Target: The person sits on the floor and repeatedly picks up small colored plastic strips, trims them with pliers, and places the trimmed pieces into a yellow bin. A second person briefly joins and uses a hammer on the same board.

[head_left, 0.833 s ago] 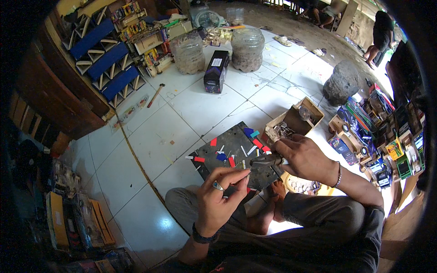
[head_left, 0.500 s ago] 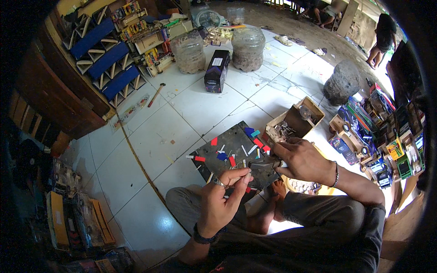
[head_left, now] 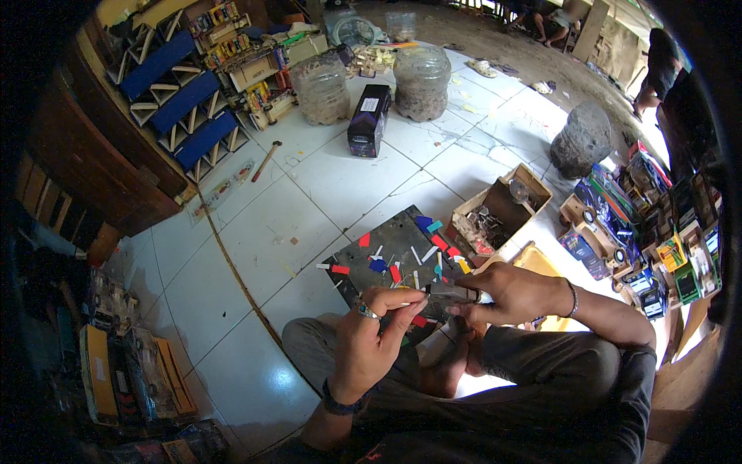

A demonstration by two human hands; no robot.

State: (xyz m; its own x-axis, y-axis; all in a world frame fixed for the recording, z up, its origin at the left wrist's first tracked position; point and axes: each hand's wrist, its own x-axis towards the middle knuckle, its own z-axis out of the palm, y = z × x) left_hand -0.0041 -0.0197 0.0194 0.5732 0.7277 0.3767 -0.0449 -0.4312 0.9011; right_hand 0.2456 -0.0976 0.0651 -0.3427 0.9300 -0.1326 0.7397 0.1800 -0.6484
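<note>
My left hand (head_left: 367, 332) is closed in a pinch, thumb against forefinger, on a small pale strip (head_left: 407, 302) that mostly hides between the fingertips. Gripped in my right hand (head_left: 519, 295) is what looks like a knife (head_left: 454, 292) with a flat grey blade and a whitish handle end. Its tip meets the left fingertips. Both hands are above a dark board (head_left: 352, 255) in front of my crossed legs. Scattered over the board are red pieces (head_left: 395, 274), blue pieces (head_left: 378, 265) and thin white strips (head_left: 429, 254).
Beyond the board stands a wooden box (head_left: 502, 209) of small parts, with a yellow tray (head_left: 533, 267) nearer. Toy vehicles (head_left: 610, 224) crowd the right side. A hammer (head_left: 266, 161), a dark carton (head_left: 369, 121) and plastic jars (head_left: 421, 83) stand or lie on the tiles. A person (head_left: 657, 69) is far right.
My right hand has brought the blade to the left fingertips and turned it so its flat side shows. The left hand has barely shifted. The standing person has moved slightly right.
</note>
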